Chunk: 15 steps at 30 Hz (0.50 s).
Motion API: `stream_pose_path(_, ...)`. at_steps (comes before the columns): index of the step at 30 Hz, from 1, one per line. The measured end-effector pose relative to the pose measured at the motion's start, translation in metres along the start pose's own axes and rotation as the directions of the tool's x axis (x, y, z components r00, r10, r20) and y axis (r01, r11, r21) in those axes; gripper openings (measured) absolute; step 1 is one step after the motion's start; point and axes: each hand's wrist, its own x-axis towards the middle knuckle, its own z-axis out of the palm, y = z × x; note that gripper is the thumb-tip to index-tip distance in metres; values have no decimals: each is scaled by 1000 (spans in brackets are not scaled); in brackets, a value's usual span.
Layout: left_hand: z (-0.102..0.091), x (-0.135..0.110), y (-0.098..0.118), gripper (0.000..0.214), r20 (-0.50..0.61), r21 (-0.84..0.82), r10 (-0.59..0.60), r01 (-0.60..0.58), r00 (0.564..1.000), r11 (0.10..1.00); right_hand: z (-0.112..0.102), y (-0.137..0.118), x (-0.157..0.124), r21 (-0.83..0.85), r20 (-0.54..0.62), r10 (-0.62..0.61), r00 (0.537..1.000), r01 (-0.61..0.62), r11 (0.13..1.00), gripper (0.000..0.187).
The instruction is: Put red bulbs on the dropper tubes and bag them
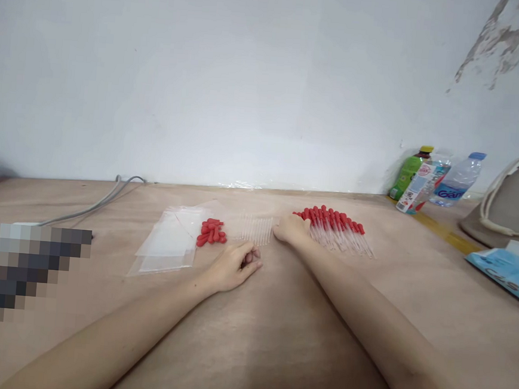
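Observation:
My left hand (236,267) rests on the table with its fingers curled inward and the thumb below them. Nothing shows between its fingertips. Just beyond it lies a row of thin clear tubes (261,230), and to its upper left sits a small heap of loose red rubber bulbs (212,233). My right hand (291,228) is between the tubes and a fanned row of clear droppers with red bulbs (333,221), at the row's left end. Its back faces me and most of its fingers are hidden, so whether it holds anything does not show.
Clear plastic bags (168,241) lie stacked left of the loose bulbs. A grey cable (92,208) runs along the back left. Bottles (460,180) and a carton (417,186) stand by the wall at right, near a grey-brown bag (513,199) and a blue packet (505,274).

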Motion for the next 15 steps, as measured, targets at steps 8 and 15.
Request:
stream_pose_path(8,-42,8,-21,21,-131,384,-110,152,985,911,-3,-4,-6,29,13,-24,1000,24,999,38)
stream_pose_path(15,-75,10,-52,22,34,415,-269,232,962,880,-3,-11,-8,60,24,-36,999,34,998,33)
